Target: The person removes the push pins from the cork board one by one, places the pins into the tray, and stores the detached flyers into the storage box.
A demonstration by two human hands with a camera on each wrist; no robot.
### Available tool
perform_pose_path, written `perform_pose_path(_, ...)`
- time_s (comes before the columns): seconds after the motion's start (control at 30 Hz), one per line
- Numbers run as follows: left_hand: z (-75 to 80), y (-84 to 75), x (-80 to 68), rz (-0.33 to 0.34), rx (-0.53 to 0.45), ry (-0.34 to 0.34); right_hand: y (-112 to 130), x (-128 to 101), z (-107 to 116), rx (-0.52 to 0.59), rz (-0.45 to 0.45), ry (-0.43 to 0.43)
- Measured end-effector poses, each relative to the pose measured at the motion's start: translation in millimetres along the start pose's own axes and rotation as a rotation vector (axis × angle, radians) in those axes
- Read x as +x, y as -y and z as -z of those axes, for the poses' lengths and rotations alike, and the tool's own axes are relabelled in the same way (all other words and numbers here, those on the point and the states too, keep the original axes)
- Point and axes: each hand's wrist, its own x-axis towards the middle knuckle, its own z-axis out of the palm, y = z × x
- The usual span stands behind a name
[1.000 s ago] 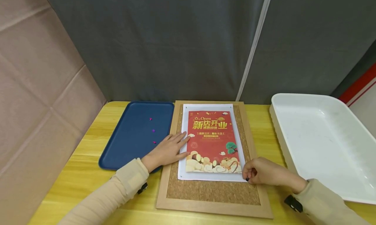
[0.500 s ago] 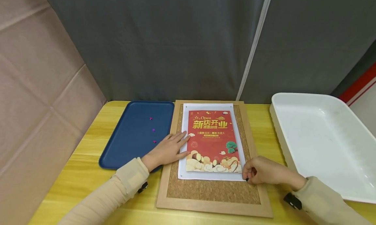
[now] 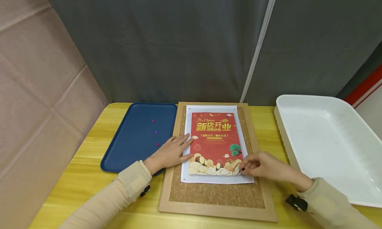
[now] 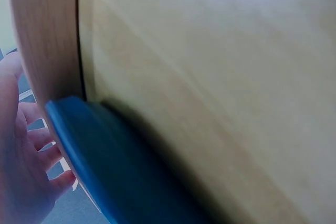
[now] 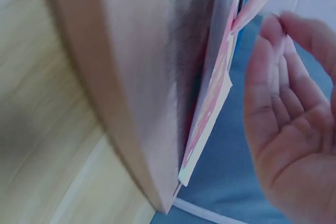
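Observation:
My left hand (image 3: 171, 151) lies flat with spread fingers over the left edge of a red poster (image 3: 213, 139) with gold lettering. Beneath the poster is a white sheet (image 3: 221, 179), with small pins showing at corners in the head view. Both rest on a wood-framed cork board (image 3: 215, 194). My right hand (image 3: 262, 164) is at the poster's lower right corner, thumb and forefinger pinched together on a small dark thing (image 3: 243, 169); its kind I cannot tell. In the right wrist view the right hand (image 5: 294, 108) shows thumb and forefinger meeting, the other fingers curled.
Left of the board sits a blue tray (image 3: 128, 149) with a few magenta and purple pins (image 3: 156, 132) on it. A large white plastic tub (image 3: 331, 139) stands at the right. Behind the yellow wooden table (image 3: 80, 176) hangs a grey curtain (image 3: 167, 49).
My right hand has moved up and left, from the white sheet's lower right corner to the poster's lower right corner. The sheet's corner is now uncovered. The left hand has stayed put.

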Motion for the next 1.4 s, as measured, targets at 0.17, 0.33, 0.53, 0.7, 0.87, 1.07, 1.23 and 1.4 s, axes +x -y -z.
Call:
perform_pose_path(0.17,1.7,-0.9,-0.7,0.001,-0.01,0.001,10,6,0,0.116,-0.078,-0.065)
perform_pose_path(0.33,3.4,-1.0,-1.2,0.004,-0.039,0.001,20,11,1,0.193,-0.126,-0.106)
perform_pose_path(0.53,5.1,3.0,0.3,0.016,-0.074,-0.047,28,15,1,0.263,-0.226,-0.113)
perform_pose_path(0.7,12.0,11.8,-3.0,0.045,-0.084,-0.152,29,18,0,0.322,-0.214,-0.092)
perform_pose_path(0.87,24.0,25.9,-12.9,0.131,-0.13,-0.248,31,22,-2,0.38,-0.201,-0.075)
perform_pose_path(1.07,36.2,50.3,-26.7,0.297,-0.243,-0.289,33,26,-5,0.375,-0.221,-0.073)
perform_pose_path(1.23,41.0,76.4,-42.0,0.376,-0.338,-0.378,33,31,-10,0.365,-0.201,-0.07)
perform_pose_path(1.4,42.8,100.7,-57.7,0.448,-0.395,-0.439,31,36,-16,0.363,-0.168,-0.073)
